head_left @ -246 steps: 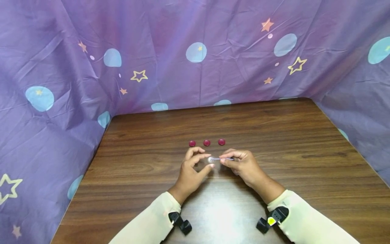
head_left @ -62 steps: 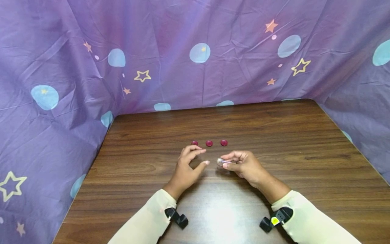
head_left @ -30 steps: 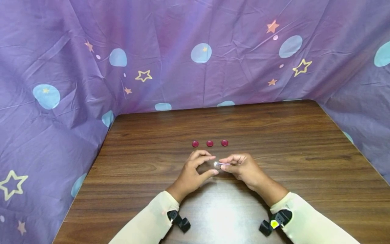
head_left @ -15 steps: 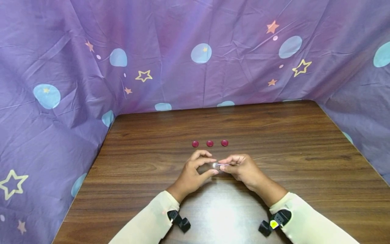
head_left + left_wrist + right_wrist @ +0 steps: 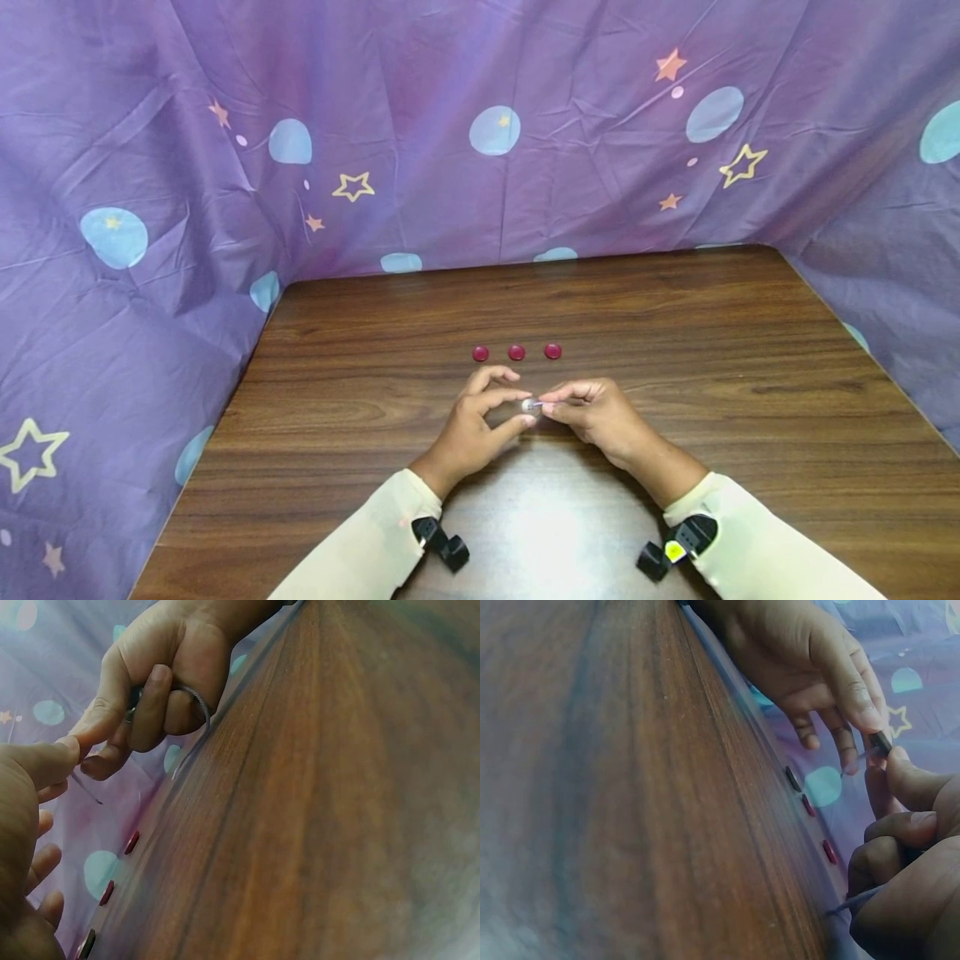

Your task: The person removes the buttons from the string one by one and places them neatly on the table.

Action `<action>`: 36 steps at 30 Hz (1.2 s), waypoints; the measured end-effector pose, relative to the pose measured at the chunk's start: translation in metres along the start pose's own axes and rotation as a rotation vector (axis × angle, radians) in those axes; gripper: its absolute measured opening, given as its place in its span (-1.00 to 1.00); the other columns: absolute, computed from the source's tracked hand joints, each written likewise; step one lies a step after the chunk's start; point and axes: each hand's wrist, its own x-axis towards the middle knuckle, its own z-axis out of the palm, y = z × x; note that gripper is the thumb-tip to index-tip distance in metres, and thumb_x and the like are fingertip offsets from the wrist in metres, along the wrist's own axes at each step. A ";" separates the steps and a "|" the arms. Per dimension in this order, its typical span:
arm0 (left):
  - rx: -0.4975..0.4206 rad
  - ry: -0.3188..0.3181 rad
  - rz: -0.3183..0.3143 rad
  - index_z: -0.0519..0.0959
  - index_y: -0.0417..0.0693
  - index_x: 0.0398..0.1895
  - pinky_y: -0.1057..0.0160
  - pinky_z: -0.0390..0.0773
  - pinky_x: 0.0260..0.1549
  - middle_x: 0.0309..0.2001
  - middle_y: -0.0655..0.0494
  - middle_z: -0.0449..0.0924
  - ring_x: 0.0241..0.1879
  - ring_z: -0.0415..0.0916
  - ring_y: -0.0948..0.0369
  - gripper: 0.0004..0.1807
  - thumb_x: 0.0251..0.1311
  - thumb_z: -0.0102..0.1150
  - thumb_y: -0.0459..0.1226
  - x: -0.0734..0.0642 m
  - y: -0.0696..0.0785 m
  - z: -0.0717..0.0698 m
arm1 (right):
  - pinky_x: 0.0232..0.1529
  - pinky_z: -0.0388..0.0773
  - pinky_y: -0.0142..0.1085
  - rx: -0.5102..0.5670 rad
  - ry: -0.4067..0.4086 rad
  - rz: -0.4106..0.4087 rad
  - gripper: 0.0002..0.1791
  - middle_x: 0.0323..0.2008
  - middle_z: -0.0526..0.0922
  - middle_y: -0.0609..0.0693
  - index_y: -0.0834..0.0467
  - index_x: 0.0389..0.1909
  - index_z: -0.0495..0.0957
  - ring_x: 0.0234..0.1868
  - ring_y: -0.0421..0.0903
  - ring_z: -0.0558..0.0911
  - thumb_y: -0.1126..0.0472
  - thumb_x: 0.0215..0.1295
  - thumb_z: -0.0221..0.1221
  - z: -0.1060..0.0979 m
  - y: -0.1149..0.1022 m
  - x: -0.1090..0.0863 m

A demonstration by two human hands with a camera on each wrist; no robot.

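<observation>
In the head view, my left hand (image 5: 468,427) pinches a small pale, shiny button (image 5: 528,406) between thumb and index finger. Edge-on in the right wrist view, this button (image 5: 881,744) looks dark. My right hand (image 5: 609,419) pinches a thin purplish cord (image 5: 538,404) against the button's right side. A short cord end (image 5: 88,789) sticks out beyond the left fingertips, while more cord (image 5: 206,712) loops from the right hand's curled fingers. Something dark, partly hidden, sits among those fingers. Three dark red buttons (image 5: 517,353) lie in a row just beyond the hands.
The brown wood-grain table (image 5: 360,333) extends on all sides of the hands. A purple curtain (image 5: 420,83) with stars and blue dots hangs behind and at both sides. Glare lies on the tabletop before the hands.
About two seconds ago the button was at my right fingertips, with the left hand apart. The left hand has since come right and taken hold of it. Less cord shows between the hands now.
</observation>
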 end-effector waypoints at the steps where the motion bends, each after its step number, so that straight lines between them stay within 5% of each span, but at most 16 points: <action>1: 0.009 0.004 0.003 0.81 -0.15 0.05 -0.12 0.54 0.38 0.27 -0.21 0.59 0.34 0.53 -0.10 -0.68 0.23 0.58 -0.34 0.000 0.000 0.000 | -0.70 0.14 -0.52 -0.004 -0.003 -0.008 -0.85 -0.30 0.85 -0.26 0.37 -0.08 0.80 -0.73 -0.40 0.21 0.44 0.39 0.36 0.000 0.000 0.000; 6: 0.039 0.011 -0.005 0.82 -0.11 0.05 -0.24 0.48 0.37 0.26 -0.18 0.62 0.35 0.51 -0.07 -0.67 0.21 0.60 -0.31 0.001 0.002 -0.001 | -0.69 0.16 -0.53 -0.013 -0.011 -0.045 -0.79 -0.26 0.84 -0.26 0.48 -0.04 0.73 -0.71 -0.40 0.22 0.44 0.39 0.35 0.000 0.000 0.000; 20: 0.043 0.026 -0.021 0.82 -0.16 0.04 -0.04 0.43 0.36 0.25 -0.19 0.60 0.27 0.50 -0.05 -0.66 0.20 0.61 -0.31 0.000 -0.002 -0.001 | -0.69 0.16 -0.51 0.020 0.013 -0.089 -0.78 -0.30 0.80 -0.21 0.08 -0.25 0.86 -0.71 -0.39 0.24 0.45 0.39 0.33 -0.006 0.000 0.002; 36: 0.026 0.052 -0.027 0.83 -0.17 0.01 -0.16 0.44 0.34 0.25 -0.22 0.59 0.26 0.50 -0.09 -0.68 0.18 0.61 -0.32 0.001 0.000 0.000 | -0.70 0.14 -0.48 0.027 0.022 -0.090 -0.78 -0.36 0.78 -0.23 0.11 -0.28 0.85 -0.72 -0.38 0.24 0.48 0.37 0.33 -0.014 -0.005 0.002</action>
